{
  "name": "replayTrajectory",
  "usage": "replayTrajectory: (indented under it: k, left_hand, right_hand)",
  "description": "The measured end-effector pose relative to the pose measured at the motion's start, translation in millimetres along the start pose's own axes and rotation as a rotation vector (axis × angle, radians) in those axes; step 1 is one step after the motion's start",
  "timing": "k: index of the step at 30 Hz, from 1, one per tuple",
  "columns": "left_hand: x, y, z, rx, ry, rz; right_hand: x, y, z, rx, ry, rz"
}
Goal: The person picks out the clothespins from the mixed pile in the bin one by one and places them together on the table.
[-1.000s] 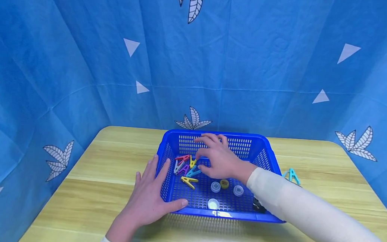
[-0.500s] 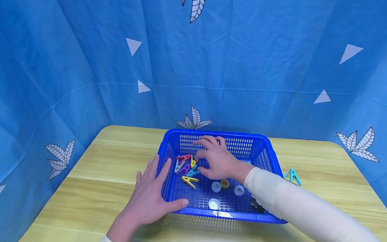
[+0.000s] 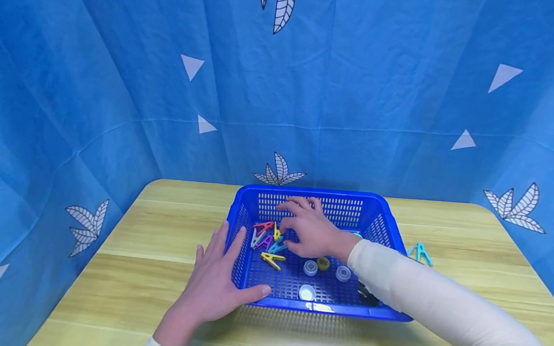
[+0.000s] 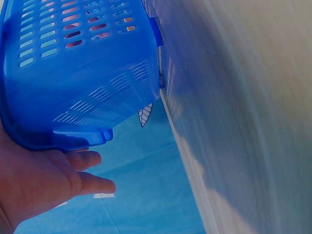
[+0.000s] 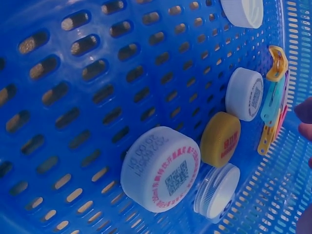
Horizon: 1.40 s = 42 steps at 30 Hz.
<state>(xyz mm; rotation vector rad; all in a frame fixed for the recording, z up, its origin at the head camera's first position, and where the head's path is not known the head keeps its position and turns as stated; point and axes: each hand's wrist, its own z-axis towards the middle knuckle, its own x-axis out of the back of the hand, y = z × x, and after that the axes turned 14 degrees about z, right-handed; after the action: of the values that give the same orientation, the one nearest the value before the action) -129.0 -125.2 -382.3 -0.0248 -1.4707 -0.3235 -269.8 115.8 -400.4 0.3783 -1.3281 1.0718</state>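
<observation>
A blue plastic basket (image 3: 316,307) stands on the table, with my left hand (image 3: 213,284) against its left side. That hand's fingers are spread and straight, and its thumb lies along the front rim. Inside the basket my right hand (image 3: 309,231) hovers with loosely bent fingers beside a teal clothespin (image 3: 278,246); nothing shows in its grasp. Around it lie a red clothespin (image 3: 264,226), a white one, a purple one and a yellow clothespin (image 3: 272,259). Nearer the middle are several bottle caps, among them a yellow cap (image 5: 221,140) and a white cap (image 5: 161,170).
A turquoise clothespin (image 3: 422,253) lies on the wooden table (image 3: 158,213) right of the basket. A black object (image 3: 366,294) sits in the basket's front right corner, partly hidden by my forearm. Behind the table hangs a blue cloth (image 3: 360,93).
The right forearm has shifted slightly left, so a bit of something green shows behind the wrist. Otherwise both hands keep nearly the same pose, and the view drifts a little.
</observation>
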Motion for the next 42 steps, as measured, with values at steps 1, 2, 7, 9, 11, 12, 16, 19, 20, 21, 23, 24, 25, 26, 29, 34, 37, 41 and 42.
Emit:
replayTrajectory:
  k: [1,2,7,9,11,12,16,19,20,21,23,24,25,26,29,34,37,41,42]
  left_hand:
    - [0.0,0.1,0.0,0.0,0.0,0.001]
    - [0.0,0.2,0.1,0.0,-0.001,0.0]
    - [0.0,0.6,0.5,0.003,-0.003,-0.002]
    - [-0.2,0.6,0.5,0.005,-0.004,-0.001]
    - [-0.3,0.5,0.5,0.006,-0.003,0.0]
    - [-0.5,0.4,0.6,0.006,-0.002,-0.001]
    - [-0.7,0.0,0.2,0.004,0.006,-0.006]
    - [-0.8,-0.1,0.1,0.004,0.008,-0.012]
    - [-0.9,-0.2,0.0,0.003,0.008,-0.013]
    - [-1.0,-0.2,0.0,0.003,0.007,-0.013]
    - [-1.1,-0.1,0.1,0.001,0.007,-0.015]
    - [-1.1,-0.2,0.2,0.0,0.007,-0.015]
    - [-1.0,-0.2,0.2,-0.001,0.01,-0.014]
    - [-1.0,-0.2,0.3,-0.002,0.013,-0.012]
    - [-0.9,-0.2,0.4,-0.006,0.021,-0.011]
    - [-1.2,-0.3,0.2,-0.012,0.028,-0.01]
    - [-0.7,-0.3,0.2,-0.013,0.028,-0.006]
    - [-0.2,-0.1,0.3,-0.009,0.02,-0.01]
    - [-0.1,0.0,0.2,-0.008,0.019,-0.01]
  right_hand:
    - [0,0,0.2,-0.002,-0.005,-0.005]
    - [-1,0,0.4,-0.003,-0.009,-0.01]
    - [-2,1,1.1,-0.008,-0.017,-0.023]
    - [-3,1,1.4,-0.009,-0.021,-0.02]
    - [-3,2,1.8,-0.011,-0.024,-0.018]
    - [-3,2,2.1,-0.012,-0.025,-0.019]
    - [-6,4,3.1,-0.001,-0.02,-0.027]
    - [-8,6,4.2,0.01,-0.02,-0.029]
    - [-8,7,4.5,0.012,-0.021,-0.027]
    - [-9,7,4.7,0.013,-0.023,-0.024]
    - [-10,7,5.1,0.01,-0.028,-0.024]
    - [-11,7,5.3,0.009,-0.03,-0.029]
    - [-11,7,5.5,0.006,-0.033,-0.033]
    - [-11,6,5.7,0.004,-0.037,-0.037]
    - [-11,5,6.1,-0.005,-0.056,-0.052]
    - [-11,4,5.9,-0.014,-0.091,-0.059]
    - [-12,4,5.8,-0.016,-0.101,-0.066]
    - [-14,5,6.0,-0.019,-0.1,-0.073]
    - [-14,5,6.2,-0.021,-0.1,-0.073]
